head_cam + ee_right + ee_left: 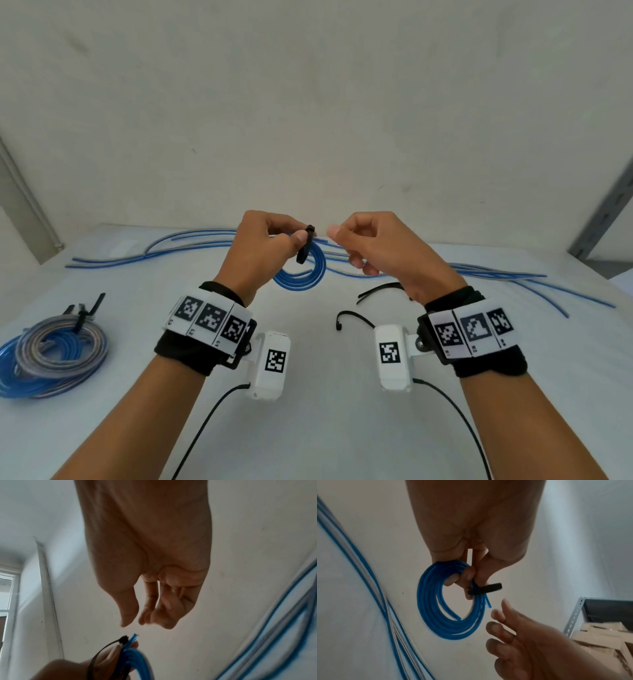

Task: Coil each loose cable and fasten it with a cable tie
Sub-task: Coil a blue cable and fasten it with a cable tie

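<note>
A small coil of blue cable (301, 278) (436, 622) (137, 660) hangs above the white table from my left hand (295, 237) (468, 578). That hand pinches the coil's top together with a black cable tie (306, 245) (485, 588) (102, 650) looped around the strands; the tie's head sticks up past the thumb. My right hand (337, 233) (498, 615) (135, 622) hovers just to the right of the tie, thumb and fingers loosely curled and slightly apart, holding nothing. One cut end of the blue cable pokes out beside the tie.
Long loose blue and grey cables (154, 251) (368, 588) lie across the table's far side. Tied coils (51, 356) sit at the near left. Spare black cable ties (376, 292) lie under my right wrist. A metal shelf upright (603, 219) stands at right.
</note>
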